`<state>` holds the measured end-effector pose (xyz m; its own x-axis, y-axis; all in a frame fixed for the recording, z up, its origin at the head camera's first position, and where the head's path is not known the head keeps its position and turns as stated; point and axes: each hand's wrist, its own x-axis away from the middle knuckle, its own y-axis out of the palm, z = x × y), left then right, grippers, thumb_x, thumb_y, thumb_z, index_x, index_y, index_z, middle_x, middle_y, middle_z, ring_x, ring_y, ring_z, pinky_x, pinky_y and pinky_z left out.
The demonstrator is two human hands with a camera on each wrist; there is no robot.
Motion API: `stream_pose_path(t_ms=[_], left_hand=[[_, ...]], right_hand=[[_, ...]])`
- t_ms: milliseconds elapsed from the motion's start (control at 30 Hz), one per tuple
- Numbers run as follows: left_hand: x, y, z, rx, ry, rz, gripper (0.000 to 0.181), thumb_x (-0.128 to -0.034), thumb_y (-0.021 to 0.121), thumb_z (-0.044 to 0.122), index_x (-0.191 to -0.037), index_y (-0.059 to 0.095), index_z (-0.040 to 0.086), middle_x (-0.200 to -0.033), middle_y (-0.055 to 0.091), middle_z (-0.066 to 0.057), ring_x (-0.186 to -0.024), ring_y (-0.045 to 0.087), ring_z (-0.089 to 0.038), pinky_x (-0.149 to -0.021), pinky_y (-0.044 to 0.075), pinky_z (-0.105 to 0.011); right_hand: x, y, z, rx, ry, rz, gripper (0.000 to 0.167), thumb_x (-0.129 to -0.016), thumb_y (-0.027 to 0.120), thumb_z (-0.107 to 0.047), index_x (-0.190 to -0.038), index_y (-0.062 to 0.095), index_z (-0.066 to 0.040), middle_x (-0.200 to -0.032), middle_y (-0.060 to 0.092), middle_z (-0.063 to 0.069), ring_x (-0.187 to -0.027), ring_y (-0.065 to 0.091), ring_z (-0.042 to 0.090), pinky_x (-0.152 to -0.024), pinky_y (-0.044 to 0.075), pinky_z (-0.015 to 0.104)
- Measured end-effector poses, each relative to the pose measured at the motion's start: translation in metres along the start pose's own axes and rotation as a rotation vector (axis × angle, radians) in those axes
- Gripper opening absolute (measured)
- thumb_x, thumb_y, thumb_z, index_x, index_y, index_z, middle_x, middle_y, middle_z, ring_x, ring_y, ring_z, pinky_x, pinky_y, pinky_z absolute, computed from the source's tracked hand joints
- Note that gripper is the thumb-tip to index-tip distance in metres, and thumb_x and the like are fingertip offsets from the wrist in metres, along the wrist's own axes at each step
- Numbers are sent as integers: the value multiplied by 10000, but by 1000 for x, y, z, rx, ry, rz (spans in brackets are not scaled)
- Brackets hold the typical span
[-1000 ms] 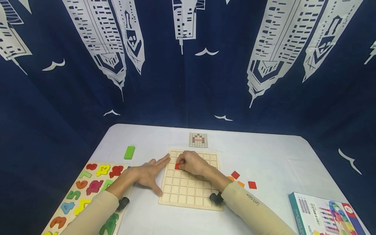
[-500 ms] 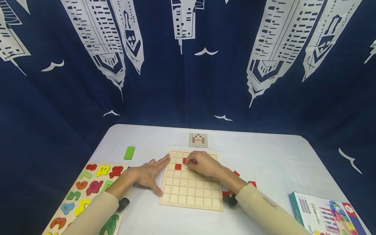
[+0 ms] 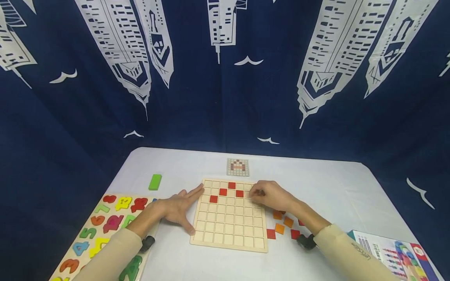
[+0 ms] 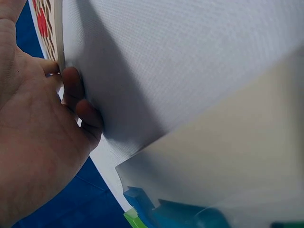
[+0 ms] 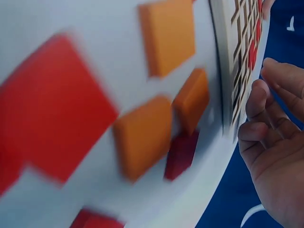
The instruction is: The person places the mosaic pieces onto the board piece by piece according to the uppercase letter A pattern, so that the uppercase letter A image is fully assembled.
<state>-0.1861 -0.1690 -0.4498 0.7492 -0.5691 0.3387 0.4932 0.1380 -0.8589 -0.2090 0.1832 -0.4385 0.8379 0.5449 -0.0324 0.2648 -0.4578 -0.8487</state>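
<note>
A square wooden grid board lies on the white table, with several red tiles in cells of its upper rows. My left hand rests against the board's left edge, thumb and forefinger spread. In the left wrist view its other fingers bend loosely near the edge. Over the board's upper right edge hovers my right hand, fingers bent. The right wrist view shows those fingers loosely curved, with no tile visible among them. Loose orange tiles and red tiles lie right of the board.
Behind the board lies a small pattern card. A green block sits at back left, beyond a puzzle board of colourful numbers partly under the left forearm. A printed box lies at front right, partly covered by the right sleeve.
My right hand has moved rightward across the board from the left red tile to the right edge, uncovering the red tiles in the upper rows. The left hand has stayed put.
</note>
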Motion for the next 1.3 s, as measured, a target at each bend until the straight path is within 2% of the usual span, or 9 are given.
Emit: stream_pose_path(t_ms=[100,300,433,600,833,1067,1300], left_hand=[[0,0,0,3,4,2,1368,-428,746,728,-1496,25,269,-1528,-109,135,-1337,102,-458,-1022,218,-595],[1,-1,1,14,6,-1,1366,-434,757,714,-1497,24,266,-1529,-109,133,-1338,96,-459,-1029,211,-587],[1,-1,0,13,2,-4,1364,-432,754,719,-1496,26,272,-1528,-110,137,-1339,98,-454,-1025,217,-592],[1,0,0,12,-3,-3,1368,-427,753,722,-1496,25,276,-1526,-112,142,-1343,102,-441,-1023,227,-585],[1,-1,1,1,6,-1,1372,-426,743,734,-1497,28,262,-1531,-105,126,-1336,111,-458,-1018,230,-592],[1,-1,2,-6,6,5,1377,-422,741,737,-1497,27,258,-1533,-101,121,-1336,119,-454,-1018,236,-588],[1,-1,2,-2,6,4,1369,-429,749,726,-1497,28,264,-1532,-100,127,-1337,121,-451,-1017,239,-586]], right_hand=[[8,-7,8,-9,36,-2,124,-804,722,-242,-922,687,-255,-824,584,-166,-737,513,93,-634,467,242],[21,-16,24,-52,159,-64,162,-785,736,-254,-936,679,-264,-837,596,-142,-728,525,121,-578,478,259],[29,-20,33,-73,224,-122,192,-772,746,-221,-950,678,-244,-861,607,-103,-748,530,146,-626,484,283],[37,-26,44,-49,276,-166,172,-766,750,-206,-910,674,-263,-860,589,-78,-820,511,154,-720,461,300],[46,-31,55,-45,300,-191,183,-755,755,-197,-901,669,-266,-875,563,-44,-841,484,164,-722,444,315],[54,-35,60,-118,297,-226,232,-743,758,-175,-944,667,-243,-877,543,23,-827,482,193,-665,437,323],[55,-29,65,-133,282,-216,255,-726,775,-171,-933,649,-252,-857,527,33,-802,478,193,-644,424,327]])
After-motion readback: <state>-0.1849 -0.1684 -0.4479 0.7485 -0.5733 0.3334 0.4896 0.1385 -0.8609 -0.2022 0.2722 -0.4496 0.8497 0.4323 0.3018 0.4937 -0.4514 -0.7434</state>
